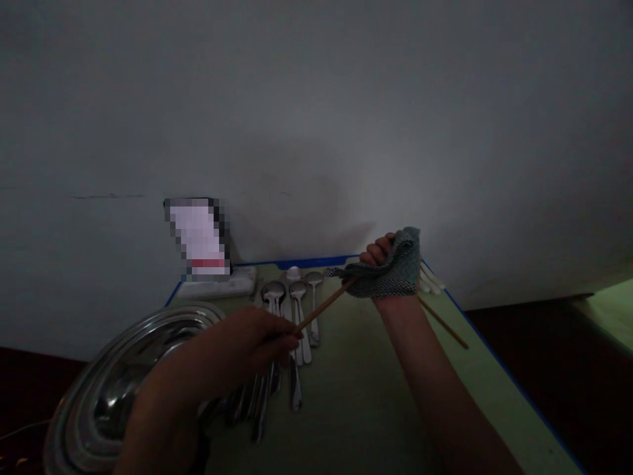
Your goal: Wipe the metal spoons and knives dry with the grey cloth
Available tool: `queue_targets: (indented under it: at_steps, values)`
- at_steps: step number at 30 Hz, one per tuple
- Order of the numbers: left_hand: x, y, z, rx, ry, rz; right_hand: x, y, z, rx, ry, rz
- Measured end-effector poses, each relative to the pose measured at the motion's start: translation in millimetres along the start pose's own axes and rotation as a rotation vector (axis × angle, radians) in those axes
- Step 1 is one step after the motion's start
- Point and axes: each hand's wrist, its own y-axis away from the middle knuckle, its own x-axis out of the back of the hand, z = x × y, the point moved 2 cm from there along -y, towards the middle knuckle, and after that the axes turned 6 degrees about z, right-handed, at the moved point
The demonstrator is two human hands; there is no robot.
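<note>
My left hand (257,333) pinches one end of a thin wooden chopstick (324,307) between thumb and fingers. The chopstick slants up to the right, and its far end disappears into a grey-green checked cloth (390,277). My right hand (378,251) is closed on this cloth, which drapes over the palm and wrist. Below and behind my left hand lie several metal spoons (298,290) and other cutlery with metal handles (295,386). To the right of my right wrist, a second chopstick (444,322) rests on the table.
A large shiny metal bowl (74,422) stands at the left. Behind it, a lit phone (198,231) leans upright on a pale block (217,284). White utensils (430,278) lie at the far right. The green table (356,396) has blue edging and meets a grey wall (316,132).
</note>
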Motion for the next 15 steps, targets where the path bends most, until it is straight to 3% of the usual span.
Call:
queue_targets:
  at_steps: [4, 8, 15]
  values:
    - [-1.8, -5.2, 0.0, -0.035, -0.05, 0.058, -14.5, 19.0, 16.3, -0.036, -0.011, 0.008]
    - [-0.5, -8.8, 7.4, -0.084, -0.101, 0.159, -29.8, 35.5, 33.2, -0.063, 0.098, -0.063]
    - [-2.6, -12.6, 17.5, -0.129, -0.113, 0.232, -28.2, 28.6, 20.1, -0.072, 0.087, -0.149]
